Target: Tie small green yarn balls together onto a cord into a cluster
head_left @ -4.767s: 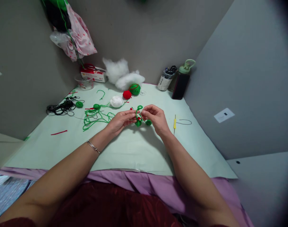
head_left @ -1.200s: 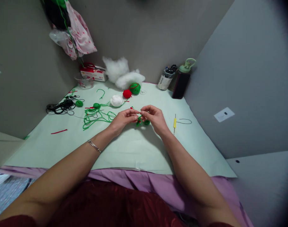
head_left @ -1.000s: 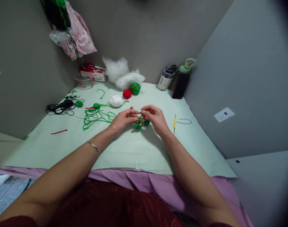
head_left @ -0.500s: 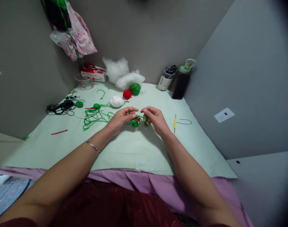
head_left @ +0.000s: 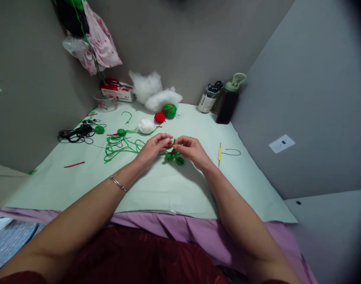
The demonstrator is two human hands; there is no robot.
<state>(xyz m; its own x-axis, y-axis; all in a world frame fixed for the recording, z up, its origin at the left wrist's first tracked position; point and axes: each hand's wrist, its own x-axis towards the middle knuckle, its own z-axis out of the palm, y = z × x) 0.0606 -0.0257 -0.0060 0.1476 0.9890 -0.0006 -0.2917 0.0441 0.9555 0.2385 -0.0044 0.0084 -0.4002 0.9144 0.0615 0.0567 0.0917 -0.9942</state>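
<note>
Close together over the middle of the table, my two hands hold a small green yarn piece [head_left: 179,160] with leaf-like lobes and a bit of red at its centre. My left hand [head_left: 156,147] is closed, thumb and fingers pinching at the piece's upper left side. Closed too, my right hand [head_left: 190,149] pinches the top, where a short green end sticks up between the hands. The lobes hang below the fingertips. Left of my left hand lies a tangle of green yarn strands [head_left: 123,149], with a small green knitted ball [head_left: 121,132] above it.
Behind my hands sit a white yarn ball [head_left: 146,126], a red ball [head_left: 159,117], a green ball [head_left: 169,111] and white stuffing [head_left: 161,98]. A yellow-handled tool [head_left: 219,154] lies right. Black cord [head_left: 79,133] is left; a bottle [head_left: 228,104] stands back right.
My right hand has shifted slightly left, closer to my left hand, and now pinches the top of the piece. The right lobe it covered now hangs free below.
</note>
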